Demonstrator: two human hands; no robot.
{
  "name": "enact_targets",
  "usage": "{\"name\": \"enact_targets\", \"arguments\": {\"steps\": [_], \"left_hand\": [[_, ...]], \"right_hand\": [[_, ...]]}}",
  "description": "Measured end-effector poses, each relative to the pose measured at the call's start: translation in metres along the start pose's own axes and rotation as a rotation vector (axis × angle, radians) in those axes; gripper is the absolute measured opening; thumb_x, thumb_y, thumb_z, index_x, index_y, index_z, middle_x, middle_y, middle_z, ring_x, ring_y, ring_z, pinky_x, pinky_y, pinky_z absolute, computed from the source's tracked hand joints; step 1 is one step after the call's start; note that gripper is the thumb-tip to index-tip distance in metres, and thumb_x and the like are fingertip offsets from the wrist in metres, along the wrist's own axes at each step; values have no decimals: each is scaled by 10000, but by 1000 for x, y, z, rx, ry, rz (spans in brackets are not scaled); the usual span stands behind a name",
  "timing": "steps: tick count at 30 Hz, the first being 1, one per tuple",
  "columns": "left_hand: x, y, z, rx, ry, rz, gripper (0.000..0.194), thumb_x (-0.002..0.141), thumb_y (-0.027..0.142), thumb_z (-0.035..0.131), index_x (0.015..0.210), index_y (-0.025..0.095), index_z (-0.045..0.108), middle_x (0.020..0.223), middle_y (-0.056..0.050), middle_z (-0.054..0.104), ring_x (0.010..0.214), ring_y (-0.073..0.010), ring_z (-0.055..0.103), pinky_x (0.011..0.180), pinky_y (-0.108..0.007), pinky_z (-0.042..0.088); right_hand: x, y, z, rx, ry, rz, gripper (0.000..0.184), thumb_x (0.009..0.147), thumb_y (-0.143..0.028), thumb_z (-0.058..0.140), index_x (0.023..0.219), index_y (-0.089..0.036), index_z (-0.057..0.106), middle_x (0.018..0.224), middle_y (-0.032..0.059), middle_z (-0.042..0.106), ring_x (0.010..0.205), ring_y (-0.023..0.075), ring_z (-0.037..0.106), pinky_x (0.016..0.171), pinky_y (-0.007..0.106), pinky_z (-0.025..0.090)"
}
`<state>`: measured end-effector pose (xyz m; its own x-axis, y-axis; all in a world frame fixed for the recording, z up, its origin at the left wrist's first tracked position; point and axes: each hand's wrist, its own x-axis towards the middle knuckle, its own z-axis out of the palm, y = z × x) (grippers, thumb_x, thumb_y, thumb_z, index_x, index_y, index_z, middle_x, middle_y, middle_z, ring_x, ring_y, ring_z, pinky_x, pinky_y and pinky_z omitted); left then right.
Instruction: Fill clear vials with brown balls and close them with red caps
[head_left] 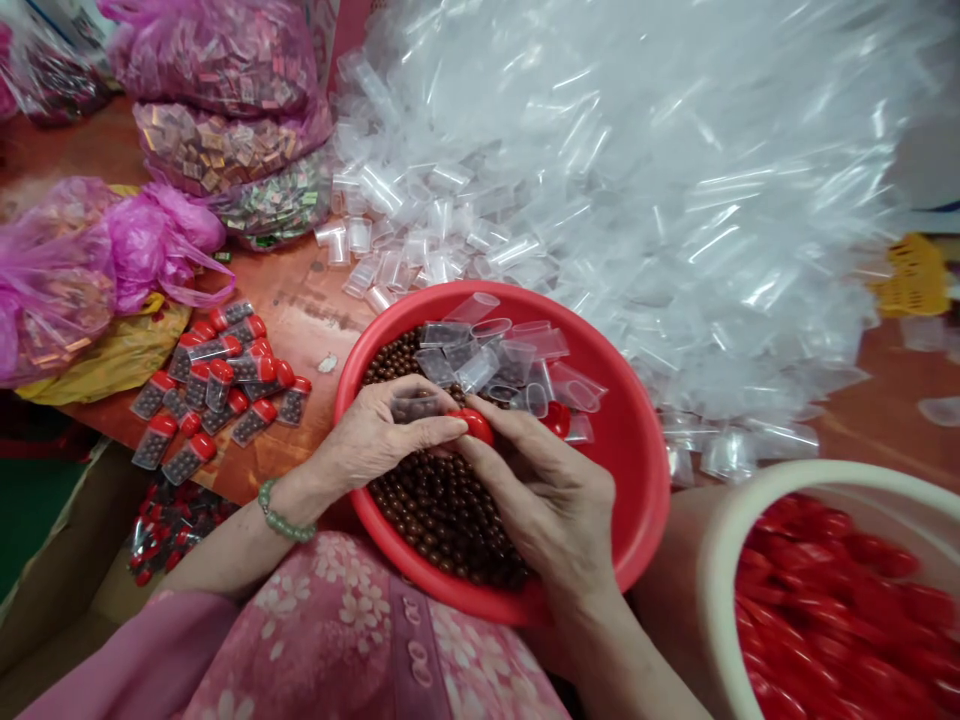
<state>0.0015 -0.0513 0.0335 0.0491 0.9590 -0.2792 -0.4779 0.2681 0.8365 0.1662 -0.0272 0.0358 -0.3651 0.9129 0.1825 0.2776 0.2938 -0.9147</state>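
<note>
Over a red basin [651, 480] my two hands meet. My left hand [382, 425] is closed around a clear plastic container [415, 405] lying on its side. A red cap [475, 426] sits at the container's end, pinched by the fingers of my right hand [547, 480]; whether it is fully seated I cannot tell. Brown beads [442, 515] fill the basin's near and left part. Several loose clear containers [517, 355] lie at its far side, with another red cap [556, 420] among them.
Filled red-capped containers [217, 370] lie on the table at left, more in a cardboard box [97, 600] below. A large heap of clear containers [637, 200] covers the back. A cream bucket [720, 570] of red caps stands right. Pink bags [225, 60] are stacked back left.
</note>
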Motion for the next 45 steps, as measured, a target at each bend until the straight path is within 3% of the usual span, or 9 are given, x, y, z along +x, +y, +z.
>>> {"name": "enact_targets", "arguments": {"steps": [5, 12, 17, 23, 29, 33, 36, 40, 45], "left_hand": [[-2, -2, -7, -214, -163, -106, 391, 660, 183, 827, 1009, 138, 658, 887, -46, 710, 832, -140, 686, 800, -261, 522], [-4, 4, -19, -417, -404, -210, 437, 665, 77, 708, 1098, 124, 677, 1082, -121, 736, 995, -244, 718, 893, -332, 540], [-8, 9, -24, -423, -439, -257, 438, 704, 128, 649, 1141, 112, 666, 1145, -164, 724, 1053, -288, 707, 929, -365, 528], [-10, 10, -25, -402, -459, -267, 353, 788, 242, 699, 1118, 118, 678, 1113, -163, 733, 1017, -265, 720, 886, -326, 554], [-10, 4, -29, -339, -442, -254, 396, 762, 291, 771, 1107, 123, 670, 933, -119, 756, 900, -231, 746, 811, -289, 574], [-9, 1, -29, -285, -426, -262, 445, 733, 271, 801, 1126, 117, 661, 923, -121, 755, 897, -211, 741, 825, -289, 573], [-11, -1, -21, -208, -311, -194, 409, 711, 280, 818, 1060, 121, 677, 884, -107, 752, 870, -201, 730, 811, -307, 577], [-20, 2, -6, 66, -109, -5, 309, 719, 225, 795, 1005, 146, 710, 903, -60, 743, 863, -157, 707, 849, -288, 546], [-24, 8, -2, 139, -71, 34, 226, 742, 202, 756, 960, 156, 719, 868, -28, 734, 859, -140, 701, 881, -289, 524]], "right_hand": [[19, 7, -16, 164, 4, 195, 284, 856, -321, 691, 1138, -322, 722, 1013, 1, 753, 907, 173, 707, 856, 342, 566], [46, 8, -16, 311, -41, 163, 247, 789, -345, 756, 1032, -305, 727, 944, -8, 746, 779, 149, 690, 738, 303, 586], [50, -2, -10, 316, -88, 135, 174, 773, -344, 770, 925, -270, 729, 889, -4, 754, 815, 163, 703, 781, 314, 592], [51, -14, -8, 304, -124, 101, 167, 767, -315, 775, 919, -257, 738, 908, -3, 767, 836, 167, 713, 827, 337, 590], [53, -15, -4, 297, -154, 67, 172, 774, -335, 769, 923, -256, 737, 906, 1, 763, 838, 175, 716, 811, 345, 598], [52, -12, -3, 280, -143, 54, 168, 780, -330, 764, 929, -256, 735, 888, -1, 760, 817, 169, 716, 795, 337, 600], [51, -9, -3, 298, -133, 68, 170, 780, -314, 765, 938, -257, 736, 905, -1, 762, 830, 170, 718, 808, 341, 600], [49, -5, -5, 343, -101, 85, 163, 791, -293, 759, 952, -281, 740, 925, -11, 764, 847, 163, 719, 824, 329, 596], [48, -1, -6, 384, -59, 86, 162, 789, -301, 760, 950, -310, 743, 941, -20, 763, 873, 164, 716, 845, 329, 593]]}}
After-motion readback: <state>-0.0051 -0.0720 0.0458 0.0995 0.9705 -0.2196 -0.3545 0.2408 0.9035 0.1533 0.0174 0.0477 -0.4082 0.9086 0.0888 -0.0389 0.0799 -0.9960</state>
